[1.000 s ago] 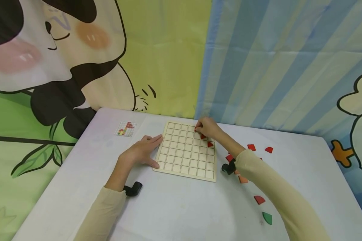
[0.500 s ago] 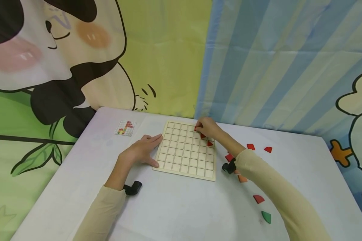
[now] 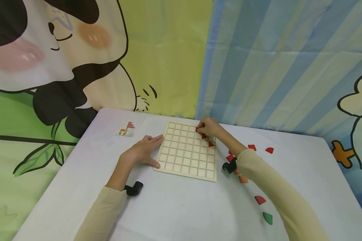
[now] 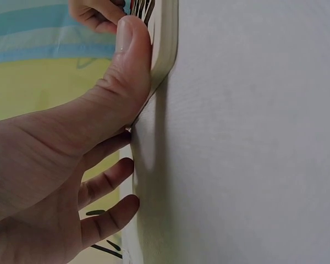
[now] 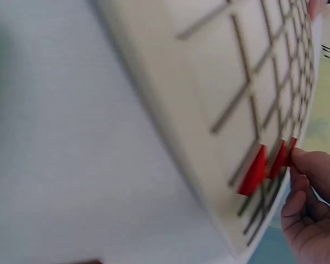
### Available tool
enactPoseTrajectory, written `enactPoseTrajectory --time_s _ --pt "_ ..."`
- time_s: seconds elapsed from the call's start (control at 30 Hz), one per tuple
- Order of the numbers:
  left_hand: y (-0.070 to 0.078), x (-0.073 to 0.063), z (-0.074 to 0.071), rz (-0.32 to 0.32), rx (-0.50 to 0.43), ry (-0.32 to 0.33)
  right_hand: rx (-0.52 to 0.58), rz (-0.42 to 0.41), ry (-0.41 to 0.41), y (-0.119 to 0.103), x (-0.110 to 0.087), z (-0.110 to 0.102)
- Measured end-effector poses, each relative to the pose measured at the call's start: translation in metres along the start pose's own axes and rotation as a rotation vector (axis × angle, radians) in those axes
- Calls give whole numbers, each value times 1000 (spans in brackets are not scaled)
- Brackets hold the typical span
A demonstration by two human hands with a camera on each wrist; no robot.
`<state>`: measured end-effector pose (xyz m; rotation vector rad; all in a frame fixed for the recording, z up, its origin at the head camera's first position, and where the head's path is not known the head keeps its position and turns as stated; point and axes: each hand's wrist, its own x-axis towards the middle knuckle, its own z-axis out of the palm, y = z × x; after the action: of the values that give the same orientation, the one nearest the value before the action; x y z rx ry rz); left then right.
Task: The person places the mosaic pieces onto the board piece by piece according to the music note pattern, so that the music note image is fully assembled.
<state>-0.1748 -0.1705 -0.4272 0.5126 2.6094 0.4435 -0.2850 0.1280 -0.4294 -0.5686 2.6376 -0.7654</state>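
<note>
A pale wooden board (image 3: 178,146) with a grid of square cells lies on the white table. My left hand (image 3: 141,151) rests at its left edge, fingers stretched out at the far part and thumb on the near corner; in the left wrist view the thumb (image 4: 126,66) lies along the board's edge. At the board's far right, my right hand (image 3: 211,128) pinches a small red piece (image 5: 291,151) between thumb and fingertips, right over a cell. Two red triangles, one nearer the hand (image 3: 204,136) and one by the right edge (image 3: 211,144), sit in cells.
A small card with a coloured grid pattern (image 3: 126,128) lies left of the board. To the right are scattered red pieces (image 3: 251,147), an orange piece (image 3: 243,179), a red quarter-circle (image 3: 260,200) and a green one (image 3: 267,218). A printed curtain (image 3: 169,67) hangs behind the table.
</note>
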Motion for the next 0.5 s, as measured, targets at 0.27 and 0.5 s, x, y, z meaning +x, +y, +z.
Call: enactPoseTrajectory --time_s 0.27,0.5 --pt "-1 2 3 -7 31 1 12 -68 -10 -5 -23 -23" --pt "-3 3 3 4 40 0 -67 -103 41 13 -78 -34"
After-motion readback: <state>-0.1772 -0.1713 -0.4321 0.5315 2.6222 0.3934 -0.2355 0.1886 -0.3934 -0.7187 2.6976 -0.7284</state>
